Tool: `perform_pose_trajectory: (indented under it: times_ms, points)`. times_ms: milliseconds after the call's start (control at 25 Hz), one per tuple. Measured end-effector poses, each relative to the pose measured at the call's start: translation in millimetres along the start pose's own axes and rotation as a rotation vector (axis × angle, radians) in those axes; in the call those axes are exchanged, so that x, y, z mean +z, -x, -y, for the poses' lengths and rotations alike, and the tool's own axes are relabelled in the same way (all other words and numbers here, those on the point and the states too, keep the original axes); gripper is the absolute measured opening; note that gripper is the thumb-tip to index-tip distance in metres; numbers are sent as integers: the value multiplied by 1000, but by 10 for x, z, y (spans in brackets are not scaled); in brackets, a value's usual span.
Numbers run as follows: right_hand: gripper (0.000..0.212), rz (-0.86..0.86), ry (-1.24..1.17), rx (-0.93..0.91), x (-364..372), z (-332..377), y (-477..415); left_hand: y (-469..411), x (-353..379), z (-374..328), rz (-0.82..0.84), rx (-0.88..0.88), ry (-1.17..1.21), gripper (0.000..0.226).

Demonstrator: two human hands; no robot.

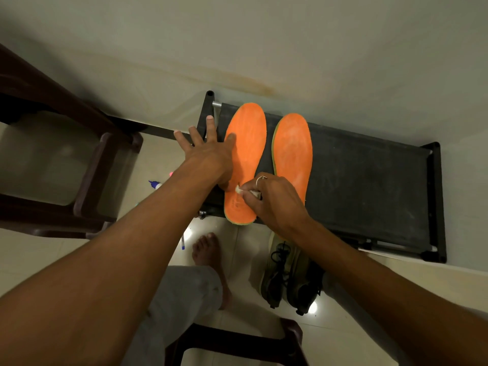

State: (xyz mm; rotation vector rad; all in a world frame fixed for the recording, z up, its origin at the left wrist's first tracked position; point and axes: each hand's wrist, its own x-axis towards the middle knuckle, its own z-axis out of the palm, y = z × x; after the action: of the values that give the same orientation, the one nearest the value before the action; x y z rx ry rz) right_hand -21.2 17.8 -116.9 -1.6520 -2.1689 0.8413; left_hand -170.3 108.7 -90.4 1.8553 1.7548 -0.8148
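Observation:
Two orange insoles lie side by side on the dark top of a low black rack (369, 180). My left hand (208, 151) lies flat with spread fingers, its thumb side pressing the left insole (248, 133) near its left edge. My right hand (269, 199) pinches a small white wad (241, 191), cloth or cotton by the look of it, against the heel part of that left insole. The right insole (293, 149) lies untouched beside it.
A pair of olive laced shoes (287, 276) stands on the tiled floor under the rack's front edge, next to my bare foot (208, 254). Dark plastic chairs stand at left (87, 180) and at the bottom (237, 344). A small bottle (155, 184) and a pen (182, 243) lie on the floor.

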Motion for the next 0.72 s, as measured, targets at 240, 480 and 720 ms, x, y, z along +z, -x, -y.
perform_pose_trajectory:
  times_ms: [240,480,720]
  points:
    - [16,-61,-67,49,-342,-146,-54,99,-90,-141,-107,61,-33,114]
    - [22,9,-23,182,-753,-579,186,152,12,-455,-172,333,-2,100]
    - [18,31,5,143,-669,-718,208,101,171,-633,-105,429,-63,105]
